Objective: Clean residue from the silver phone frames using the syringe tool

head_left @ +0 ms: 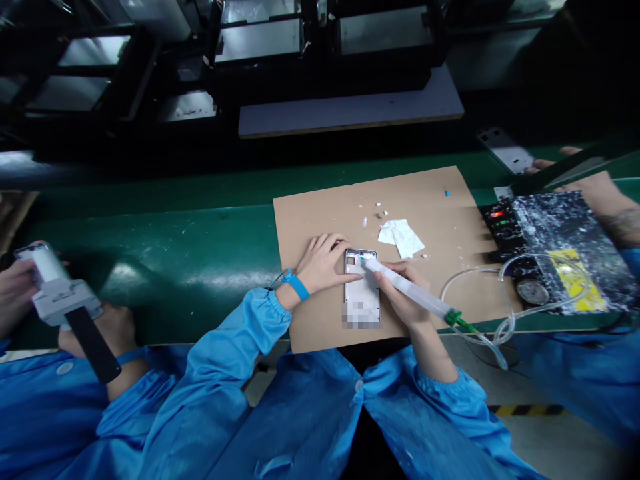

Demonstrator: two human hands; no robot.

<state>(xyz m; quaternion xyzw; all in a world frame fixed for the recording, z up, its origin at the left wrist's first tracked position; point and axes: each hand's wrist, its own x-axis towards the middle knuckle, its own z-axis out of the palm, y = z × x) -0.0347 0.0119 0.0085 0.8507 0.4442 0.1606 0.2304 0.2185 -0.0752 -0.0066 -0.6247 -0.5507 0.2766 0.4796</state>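
A pale phone frame [362, 293] lies flat on a sheet of brown cardboard [320, 327], its lower end blurred out. My left hand [323, 263], with a blue band at the wrist, steadies it from the left. Its thumb rests on the frame and its curled fingers are by the upper left corner. In my right hand [404, 293] is a clear dispensing syringe [413, 291], tilted, with its blue tip at the frame's upper part. A clear tube [470, 272] is joined to the syringe's green rear cap.
White paper pieces [403, 238] and small crumbs lie beyond the frame. A paint-splashed control box [550, 240] with a gauge stands right. One co-worker's hand [600, 193] is behind it; another's hands [107, 327] hold a white device at left. Black bins [260, 40] line the back.
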